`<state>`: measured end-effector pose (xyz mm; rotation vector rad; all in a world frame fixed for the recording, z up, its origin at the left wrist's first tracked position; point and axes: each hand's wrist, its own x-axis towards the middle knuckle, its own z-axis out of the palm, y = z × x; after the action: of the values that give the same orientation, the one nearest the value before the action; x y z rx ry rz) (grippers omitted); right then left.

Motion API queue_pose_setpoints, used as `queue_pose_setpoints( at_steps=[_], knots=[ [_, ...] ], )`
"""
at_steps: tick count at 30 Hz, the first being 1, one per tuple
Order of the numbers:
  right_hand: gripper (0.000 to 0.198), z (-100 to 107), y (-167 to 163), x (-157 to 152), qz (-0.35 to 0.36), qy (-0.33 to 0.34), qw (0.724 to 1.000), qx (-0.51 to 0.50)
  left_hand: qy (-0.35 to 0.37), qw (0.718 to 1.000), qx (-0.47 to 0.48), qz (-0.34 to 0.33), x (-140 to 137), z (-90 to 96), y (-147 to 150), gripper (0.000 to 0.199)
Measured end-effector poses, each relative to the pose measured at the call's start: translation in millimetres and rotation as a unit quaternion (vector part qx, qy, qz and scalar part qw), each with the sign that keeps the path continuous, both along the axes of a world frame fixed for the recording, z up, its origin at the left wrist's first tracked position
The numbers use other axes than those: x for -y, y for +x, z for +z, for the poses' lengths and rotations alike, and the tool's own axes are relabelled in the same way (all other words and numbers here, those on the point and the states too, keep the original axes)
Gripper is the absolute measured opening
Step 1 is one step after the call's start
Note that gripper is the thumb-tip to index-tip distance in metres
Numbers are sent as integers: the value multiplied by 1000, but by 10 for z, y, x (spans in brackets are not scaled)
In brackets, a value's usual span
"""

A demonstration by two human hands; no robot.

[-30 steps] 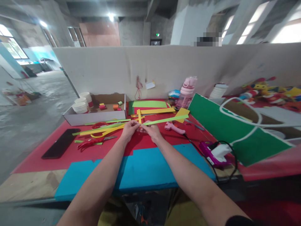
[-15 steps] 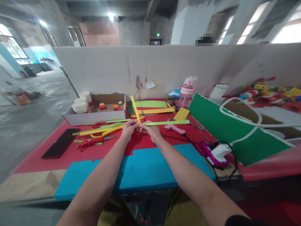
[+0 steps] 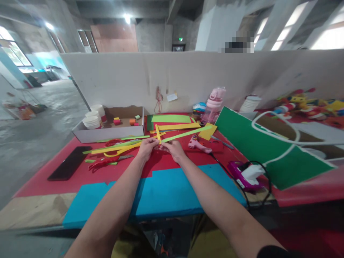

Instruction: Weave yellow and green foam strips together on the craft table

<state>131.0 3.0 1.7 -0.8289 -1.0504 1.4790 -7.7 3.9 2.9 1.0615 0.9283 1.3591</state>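
Note:
My left hand (image 3: 147, 147) and my right hand (image 3: 174, 148) meet over the red tabletop, both with fingers pinched. Between their fingertips a yellow paper strip (image 3: 157, 133) joins a light green paper strip (image 3: 189, 133). The yellow one points away from me, its far end near the stacked paper; the green one stretches to the right and slants away. My left fingers are on the yellow strip and my right fingers on the green, but the joint itself is partly hidden. Left of my left hand lie more strips, yellow-handled scissors (image 3: 111, 154) and a red-handled cutting tool (image 3: 103, 163).
A pink glue gun (image 3: 199, 144) lies right of my hands, its cord running to a purple power strip (image 3: 245, 178). A phone (image 3: 70, 163), an open box (image 3: 109, 133) with paper rolls, a pink bottle (image 3: 214, 104) and a green board (image 3: 258, 143) surround the area.
The green strip's free end has swung away from me and upward in view. The yellow strip looks shorter, its far end now lower in view. Both hands stay nearly in place.

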Motion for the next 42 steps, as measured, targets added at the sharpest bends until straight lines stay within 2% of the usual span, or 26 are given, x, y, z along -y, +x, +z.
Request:
queue_pose_setpoints(
  at_steps=[4, 9, 12, 23, 31, 42],
  knots=[
    [7, 17, 14, -4, 39, -22, 998, -38, 17, 1000, -9, 20, -14, -5, -13, 27],
    [4, 9, 12, -11, 36, -47, 997, -46, 21, 999, -29, 27, -9, -3, -11, 28],
    [8, -11, 10, -21, 32, -56, 997, -40, 27, 998, -41, 29, -7, -6, 3, 27],
    [34, -45, 21, -20, 40, -17, 998, -38, 25, 999, -21, 4, 62, 58, 61, 23],
    [28, -38, 21, -30, 31, -19, 999, -34, 24, 1000, 10, -3, 63, 20, 63, 26],
    [27, -29, 34, -26, 41, -30, 998, -33, 45, 999, -4, 7, 42, -1, 60, 27]
  ],
)
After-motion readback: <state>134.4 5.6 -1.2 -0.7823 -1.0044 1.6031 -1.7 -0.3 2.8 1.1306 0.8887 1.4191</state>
